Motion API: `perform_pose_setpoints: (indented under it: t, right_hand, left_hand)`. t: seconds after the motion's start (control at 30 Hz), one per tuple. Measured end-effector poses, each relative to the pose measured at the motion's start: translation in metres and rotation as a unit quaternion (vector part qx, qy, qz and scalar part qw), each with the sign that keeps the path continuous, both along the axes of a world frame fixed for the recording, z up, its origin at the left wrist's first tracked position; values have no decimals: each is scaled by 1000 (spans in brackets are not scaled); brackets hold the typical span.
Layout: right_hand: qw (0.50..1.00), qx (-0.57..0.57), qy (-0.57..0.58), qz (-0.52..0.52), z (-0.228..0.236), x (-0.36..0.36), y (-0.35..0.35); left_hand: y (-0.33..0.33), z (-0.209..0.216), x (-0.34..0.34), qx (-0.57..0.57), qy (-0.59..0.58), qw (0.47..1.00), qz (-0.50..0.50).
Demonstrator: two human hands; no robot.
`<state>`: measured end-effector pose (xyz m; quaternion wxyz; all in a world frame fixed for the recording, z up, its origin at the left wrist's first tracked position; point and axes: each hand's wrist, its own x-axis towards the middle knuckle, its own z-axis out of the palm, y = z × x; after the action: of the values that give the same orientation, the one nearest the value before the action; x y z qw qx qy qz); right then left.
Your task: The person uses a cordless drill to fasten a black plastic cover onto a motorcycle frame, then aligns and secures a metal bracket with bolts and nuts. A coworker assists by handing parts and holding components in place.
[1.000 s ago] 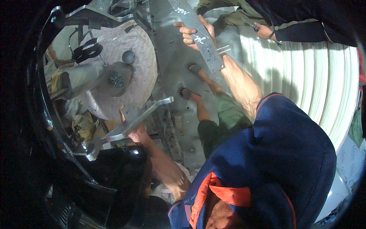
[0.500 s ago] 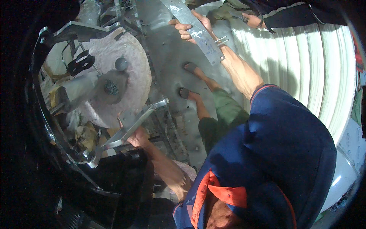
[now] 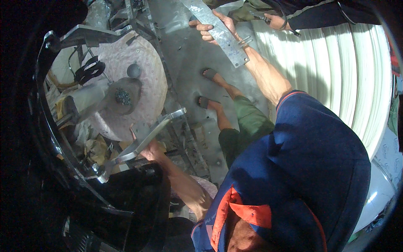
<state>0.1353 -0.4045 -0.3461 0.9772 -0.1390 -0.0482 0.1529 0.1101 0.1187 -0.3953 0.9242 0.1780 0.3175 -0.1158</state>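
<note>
A metal plate (image 3: pixel 221 37), clasped in the right grip (image 3: pixel 229 27), slants from 11 o'clock to 5, lying toward 1 o'clock from the left grip (image 3: pixel 153 150), whose hold behind a metal bar (image 3: pixel 136 148) cannot be told.

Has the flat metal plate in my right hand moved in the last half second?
Yes, slightly: against the pale round disc, the metal plate has shifted a little upward and rightward in the view.
</note>
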Motion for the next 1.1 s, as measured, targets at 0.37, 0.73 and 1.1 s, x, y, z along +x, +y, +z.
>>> perform_pose_setpoints:
  t: [0.37,0.73,1.1]
  right_hand:
    - [999,-21,19,-31,-1,-2,6]
    - [1000,19,-9,-4,-1,2,4]
    - [1000,2,12,-25,20,0,15]
  left_hand:
    - [19,-13,0,-343,-106,927,-107]
    - [10,-4,-20,500,-231,809,-206]
    - [-11,20,-9,5,-243,961,-132]
